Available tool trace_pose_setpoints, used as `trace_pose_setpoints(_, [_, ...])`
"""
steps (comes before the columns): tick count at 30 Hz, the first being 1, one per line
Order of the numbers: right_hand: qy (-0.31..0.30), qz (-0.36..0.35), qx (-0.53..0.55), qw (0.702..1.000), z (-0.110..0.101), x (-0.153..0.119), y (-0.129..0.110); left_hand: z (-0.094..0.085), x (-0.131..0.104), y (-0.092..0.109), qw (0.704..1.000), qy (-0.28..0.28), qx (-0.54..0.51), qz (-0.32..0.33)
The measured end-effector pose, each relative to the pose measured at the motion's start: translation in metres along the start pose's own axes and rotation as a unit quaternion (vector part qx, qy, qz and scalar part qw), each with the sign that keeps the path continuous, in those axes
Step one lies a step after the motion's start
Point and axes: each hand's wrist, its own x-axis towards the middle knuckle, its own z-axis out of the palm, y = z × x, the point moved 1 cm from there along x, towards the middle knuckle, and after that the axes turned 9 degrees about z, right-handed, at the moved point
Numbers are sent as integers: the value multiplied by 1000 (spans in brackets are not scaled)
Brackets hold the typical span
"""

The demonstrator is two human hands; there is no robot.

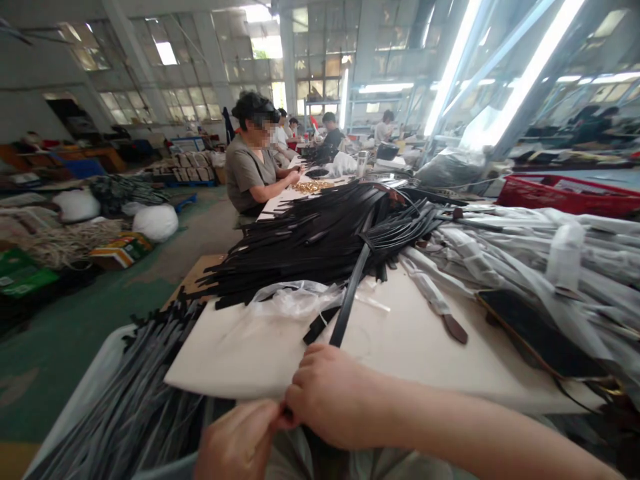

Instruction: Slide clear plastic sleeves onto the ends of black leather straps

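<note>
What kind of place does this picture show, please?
It looks like a factory workshop, probably one that handles straps: many black straps lie heaped on a white table, other people are at work farther back, and long bright lamps shine overhead.

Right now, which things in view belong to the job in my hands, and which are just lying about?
Likely in the job:
- black strap, in your right hand; your left hand meets the right
- black strips, heaped on the table

Seemingly just lying about:
- red crate
- plastic film
- green box
</note>
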Motion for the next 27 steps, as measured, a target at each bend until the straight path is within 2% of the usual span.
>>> trace_pose_setpoints(1, [-4,-1,-3,1000,2,0,-3,0,-1,1,1000,-2,-4,1])
trace_pose_setpoints(3, [-7,40,-10,999,-2,-5,0,-3,-8,-2,1000,-2,3,-6])
trace_pose_setpoints(5, [-8,93,-12,996,-11,-13,10,-9,-16,-6,999,-7,7,-37])
trace_pose_setpoints(7, [-13,114,-6,993,-20,-16,15,-13,-16,-4,998,-6,-7,-65])
trace_pose_setpoints(9, [-28,74,3,997,-21,-13,7,-11,-8,6,996,2,-37,-79])
trace_pose_setpoints(11, [-57,6,6,998,-17,-9,-9,-6,3,18,994,3,-80,-77])
trace_pose_setpoints(13, [-83,-15,9,996,-14,-10,-20,-4,7,25,990,0,-119,-80])
trace_pose_setpoints(15, [-88,49,20,995,-20,-18,-18,-8,-1,21,985,9,-134,-106])
trace_pose_setpoints(17, [-81,129,37,988,-34,-28,-6,-17,-12,11,980,20,-131,-148])
trace_pose_setpoints(19, [-75,159,51,983,-50,-30,5,-27,-18,2,974,29,-124,-190])
trace_pose_setpoints(22, [-68,139,54,987,-62,-9,-1,-37,-6,0,965,44,-130,-224])
trace_pose_setpoints(25, [-88,83,43,992,-58,25,-23,-41,10,6,954,57,-160,-248])
trace_pose_setpoints(27, [-97,51,45,993,-53,42,-33,-45,10,6,948,60,-172,-260])
